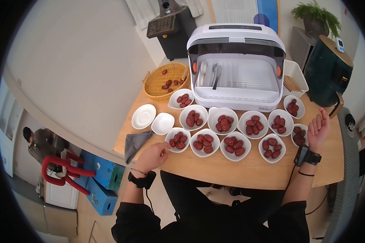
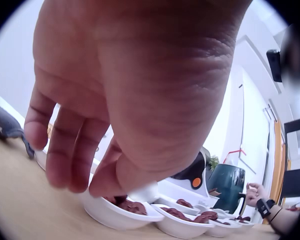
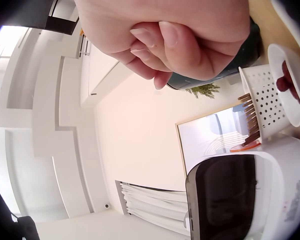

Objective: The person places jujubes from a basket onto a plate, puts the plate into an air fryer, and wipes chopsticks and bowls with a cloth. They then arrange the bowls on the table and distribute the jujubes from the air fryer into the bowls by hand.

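At the near left bowl of dates, my left hand has its fingertips by the rim. The left wrist view shows this hand with fingers hanging down, thumb and index close together before the bowl; no object shows between them, and whether they touch the rim I cannot tell. My right hand is raised at the right, beside a small bowl of dates. In the right wrist view its fingers curl loosely with nothing in them. Several more white bowls hold red dates.
Left of the filled bowls are an empty white bowl, a white saucer and a grey cloth. Behind stand a wicker basket with dates, a white cabinet holding cutlery, a perforated basket and a green appliance.
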### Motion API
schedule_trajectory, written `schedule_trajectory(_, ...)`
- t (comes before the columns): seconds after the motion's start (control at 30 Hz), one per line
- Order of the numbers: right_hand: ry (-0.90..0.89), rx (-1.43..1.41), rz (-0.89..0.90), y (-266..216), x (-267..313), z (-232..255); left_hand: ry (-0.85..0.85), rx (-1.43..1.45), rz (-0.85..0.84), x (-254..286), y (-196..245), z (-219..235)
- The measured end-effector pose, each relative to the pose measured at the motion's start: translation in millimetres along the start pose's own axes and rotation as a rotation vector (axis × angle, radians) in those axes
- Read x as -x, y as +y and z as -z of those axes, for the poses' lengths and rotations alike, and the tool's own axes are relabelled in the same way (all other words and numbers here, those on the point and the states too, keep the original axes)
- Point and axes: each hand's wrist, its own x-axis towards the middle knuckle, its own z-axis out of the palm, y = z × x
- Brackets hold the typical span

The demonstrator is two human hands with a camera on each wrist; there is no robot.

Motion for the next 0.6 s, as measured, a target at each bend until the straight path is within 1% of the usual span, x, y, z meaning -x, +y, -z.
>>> schedule_trajectory(0.03,0.010,0.004,0.002,0.6,0.0,-1.4,-0.076,0.066,0.002,4.5,3.0,-4.4)
schedule_trajectory(0.07,0.007,0.006,-0.002,1.1,0.1,-2.3,-0.026,0.112,-0.019,7.6,0.6,-13.3)
schedule_trajectory(0.1,-0.002,0.006,-0.003,1.5,0.6,-2.8,-0.024,0.114,-0.015,9.1,-1.3,-20.1)
schedule_trajectory(0.17,-0.011,0.005,-0.003,2.6,0.6,-2.8,0.125,0.120,-0.030,10.5,-4.0,-28.2)
schedule_trajectory(0.2,-0.014,0.004,-0.007,3.1,0.1,-1.4,0.125,0.121,-0.031,12.3,-4.0,-28.9)
schedule_trajectory(0.27,-0.015,0.005,-0.007,3.1,0.3,-0.7,0.125,0.246,0.140,15.3,-3.9,-29.6)
schedule_trajectory(0.3,0.001,0.011,-0.008,3.5,0.7,-1.8,0.122,0.247,0.138,17.6,-5.8,-31.5)
schedule_trajectory(0.37,0.018,0.016,-0.007,4.3,1.0,-2.7,0.285,0.300,0.051,20.5,-10.2,-33.9)
schedule_trajectory(0.4,0.019,0.022,-0.008,4.8,0.8,-2.8,0.284,0.300,0.049,20.4,-10.8,-31.8)
schedule_trajectory(0.47,0.021,0.027,-0.006,5.1,0.9,-3.9,0.426,0.201,-0.009,20.5,-9.7,-25.4)
schedule_trajectory(0.5,0.030,0.035,-0.008,5.6,1.4,-5.2,0.427,0.201,-0.011,16.6,-12.8,-22.0)
schedule_trajectory(0.57,0.038,0.044,-0.012,5.9,0.8,-4.6,0.489,0.091,-0.028,0.7,-22.9,-8.0)
schedule_trajectory(0.6,0.011,0.028,-0.020,5.9,-1.2,-0.8,0.473,0.116,0.008,-10.6,-31.2,-1.9)
